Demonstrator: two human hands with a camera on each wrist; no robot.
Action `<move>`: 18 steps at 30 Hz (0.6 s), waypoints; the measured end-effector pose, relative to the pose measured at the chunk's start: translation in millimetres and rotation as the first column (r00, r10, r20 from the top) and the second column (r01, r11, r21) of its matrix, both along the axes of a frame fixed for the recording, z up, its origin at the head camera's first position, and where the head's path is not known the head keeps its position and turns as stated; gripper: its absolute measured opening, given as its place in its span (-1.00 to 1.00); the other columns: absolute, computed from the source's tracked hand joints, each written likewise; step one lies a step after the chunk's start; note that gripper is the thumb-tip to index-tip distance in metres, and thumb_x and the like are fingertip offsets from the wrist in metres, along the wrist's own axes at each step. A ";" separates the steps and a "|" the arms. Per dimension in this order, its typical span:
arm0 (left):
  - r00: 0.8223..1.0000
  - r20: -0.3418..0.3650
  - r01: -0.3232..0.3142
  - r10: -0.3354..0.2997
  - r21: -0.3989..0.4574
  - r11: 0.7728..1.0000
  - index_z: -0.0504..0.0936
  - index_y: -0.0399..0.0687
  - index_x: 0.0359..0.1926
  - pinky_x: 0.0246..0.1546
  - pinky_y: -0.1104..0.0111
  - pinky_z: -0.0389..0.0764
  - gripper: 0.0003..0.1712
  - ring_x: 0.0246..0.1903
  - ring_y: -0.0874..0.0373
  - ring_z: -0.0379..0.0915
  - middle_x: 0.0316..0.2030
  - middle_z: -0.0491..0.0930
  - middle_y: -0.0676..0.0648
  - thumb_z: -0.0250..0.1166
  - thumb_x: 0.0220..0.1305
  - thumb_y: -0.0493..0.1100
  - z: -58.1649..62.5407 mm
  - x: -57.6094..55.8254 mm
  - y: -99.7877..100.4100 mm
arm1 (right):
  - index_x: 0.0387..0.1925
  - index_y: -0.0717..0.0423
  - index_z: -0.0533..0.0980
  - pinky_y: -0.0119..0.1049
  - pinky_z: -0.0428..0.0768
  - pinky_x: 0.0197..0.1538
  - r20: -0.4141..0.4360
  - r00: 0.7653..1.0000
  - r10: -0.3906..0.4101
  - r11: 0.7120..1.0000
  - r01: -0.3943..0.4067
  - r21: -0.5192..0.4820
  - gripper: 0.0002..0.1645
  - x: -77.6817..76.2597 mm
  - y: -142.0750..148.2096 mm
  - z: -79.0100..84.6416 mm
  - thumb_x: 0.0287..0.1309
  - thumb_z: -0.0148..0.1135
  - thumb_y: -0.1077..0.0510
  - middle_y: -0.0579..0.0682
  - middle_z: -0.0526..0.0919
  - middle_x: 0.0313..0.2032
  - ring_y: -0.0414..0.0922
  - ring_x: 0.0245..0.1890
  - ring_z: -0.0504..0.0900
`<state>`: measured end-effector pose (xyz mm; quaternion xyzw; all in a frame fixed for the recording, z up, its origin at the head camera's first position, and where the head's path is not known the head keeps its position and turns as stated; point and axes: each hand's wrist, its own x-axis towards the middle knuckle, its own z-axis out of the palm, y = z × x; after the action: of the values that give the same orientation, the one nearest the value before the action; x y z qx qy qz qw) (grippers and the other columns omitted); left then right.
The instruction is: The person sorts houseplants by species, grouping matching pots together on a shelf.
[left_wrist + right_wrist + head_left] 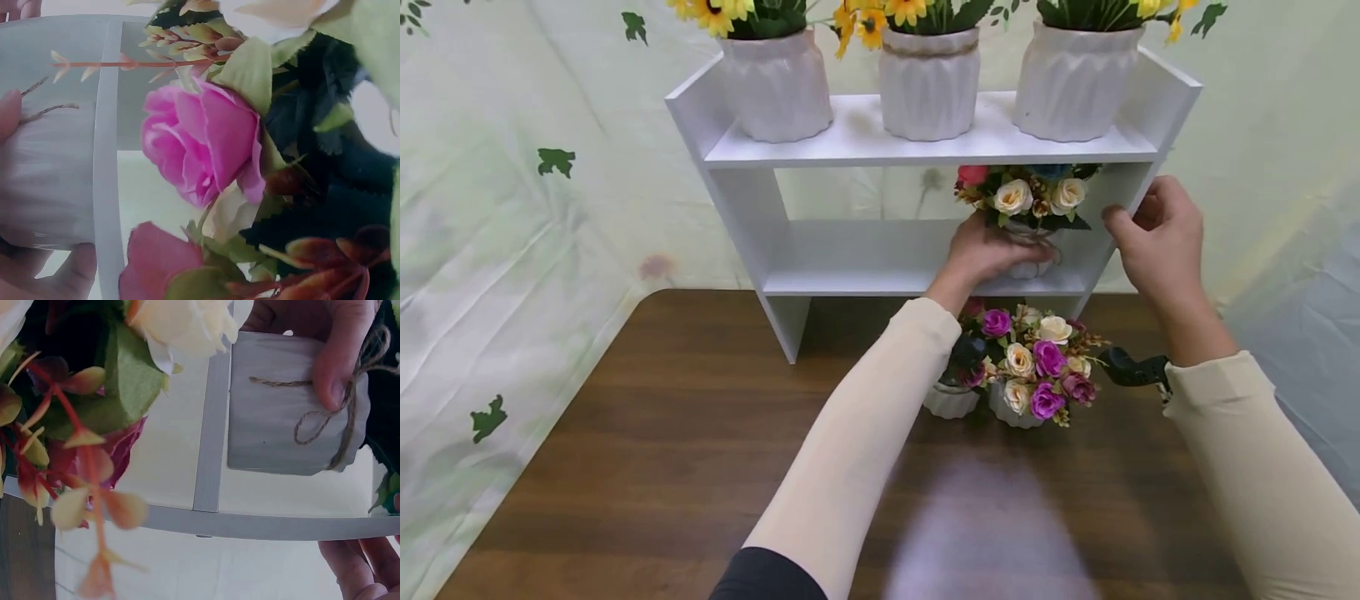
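My left hand [988, 250] grips a white flowerpot [1030, 268] at the right end of the middle tier of a white shelf [857, 250]. In the right wrist view the thumb lies across the twine bow [340, 412] on the pot's front. Cream roses [1013, 197], a red bloom and blue petals rise from the pot. Whether its base touches the board cannot be told. My right hand [1161, 237] holds the front edge of the shelf's right side panel [1131, 200], thumb inside and fingers outside.
Several white pots [928, 87] of yellow flowers line the top tier. Two more pots, one with purple and cream roses [1048, 358], stand on the brown table [662, 467] before the shelf, below my left wrist. A pale leaf-print cloth [512, 250] hangs behind.
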<state>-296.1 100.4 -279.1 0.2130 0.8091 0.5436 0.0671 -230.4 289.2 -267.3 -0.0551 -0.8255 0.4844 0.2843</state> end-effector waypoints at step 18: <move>0.986 -0.166 -0.044 0.007 -0.224 0.974 0.14 -0.09 0.50 0.42 0.27 0.34 0.12 0.43 0.03 0.24 0.45 0.29 -0.08 0.53 0.04 0.13 2.6 18.4 -36.8 | 0.04 -0.16 0.49 -0.50 0.56 -0.10 -0.022 1.000 0.010 1.000 -0.011 -0.009 -0.68 0.6 -0.4 -0.5 0.25 0.18 0.04 -0.42 0.59 -0.25 -0.41 -0.20 0.59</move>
<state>-277.7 63.5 -276.6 0.2376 0.8712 0.4292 0.0169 -229.8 288.7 -267.8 -0.0467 -0.8203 0.4904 0.2905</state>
